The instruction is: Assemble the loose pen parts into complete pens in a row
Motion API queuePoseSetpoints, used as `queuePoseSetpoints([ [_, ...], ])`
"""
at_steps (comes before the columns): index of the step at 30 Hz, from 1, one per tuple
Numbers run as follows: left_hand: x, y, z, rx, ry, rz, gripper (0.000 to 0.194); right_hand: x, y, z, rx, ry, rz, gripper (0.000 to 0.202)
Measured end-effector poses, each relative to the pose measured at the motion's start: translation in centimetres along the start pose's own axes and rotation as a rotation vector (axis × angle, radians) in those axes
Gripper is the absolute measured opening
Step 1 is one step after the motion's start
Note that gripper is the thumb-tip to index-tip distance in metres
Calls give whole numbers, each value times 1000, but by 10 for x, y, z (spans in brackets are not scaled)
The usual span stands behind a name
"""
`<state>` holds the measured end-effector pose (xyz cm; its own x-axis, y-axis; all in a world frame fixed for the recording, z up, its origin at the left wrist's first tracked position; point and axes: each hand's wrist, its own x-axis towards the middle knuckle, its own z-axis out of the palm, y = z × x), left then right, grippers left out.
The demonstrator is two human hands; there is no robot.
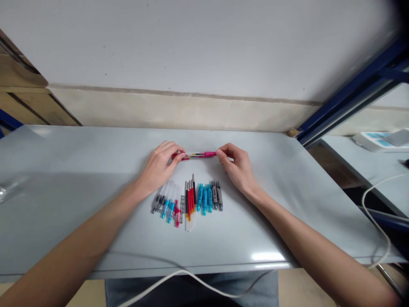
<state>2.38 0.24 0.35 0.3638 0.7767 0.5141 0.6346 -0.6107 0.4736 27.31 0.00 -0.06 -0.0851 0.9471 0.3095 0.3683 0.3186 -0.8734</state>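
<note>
Fingers of the left hand [161, 161] and right hand [239, 167] pinch opposite ends of the pink clear-barrelled pen [198, 155]. Long axis: left to right, neither hand nearer. Location: over the grey table [70, 170], beyond the pen refills [189, 198].

No words, numbers or signs can be read here; the pink pen [210, 154] looks too small to show any letters; the blue pen parts [205, 201], the gray pen parts [215, 197], the ink sticks [191, 200] and the see-through tubes [171, 206] are too small to read too; the white box [366, 142] on the right has light blue patches, but they are too blurry to read.
</note>
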Motion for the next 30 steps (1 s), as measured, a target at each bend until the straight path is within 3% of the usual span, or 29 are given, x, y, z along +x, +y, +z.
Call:
queuePoseSetpoints([
  [6, 0, -3, 1, -3, -18, -6, 20, -3, -9, 0, -53, -58, 16, 37],
  [16, 1, 1, -1, 10, 91, 2, 8, -5, -14, 0, -121, -111, -8, 40],
  [23, 1, 2, 0, 30, 66, 55, 10, 0, -13, -6, -16, -196, 36, 45],
  [30, 0, -3, 1, 76, 11, 62, 15, 3, -4, -4, -15, -130, -23, 40],
])
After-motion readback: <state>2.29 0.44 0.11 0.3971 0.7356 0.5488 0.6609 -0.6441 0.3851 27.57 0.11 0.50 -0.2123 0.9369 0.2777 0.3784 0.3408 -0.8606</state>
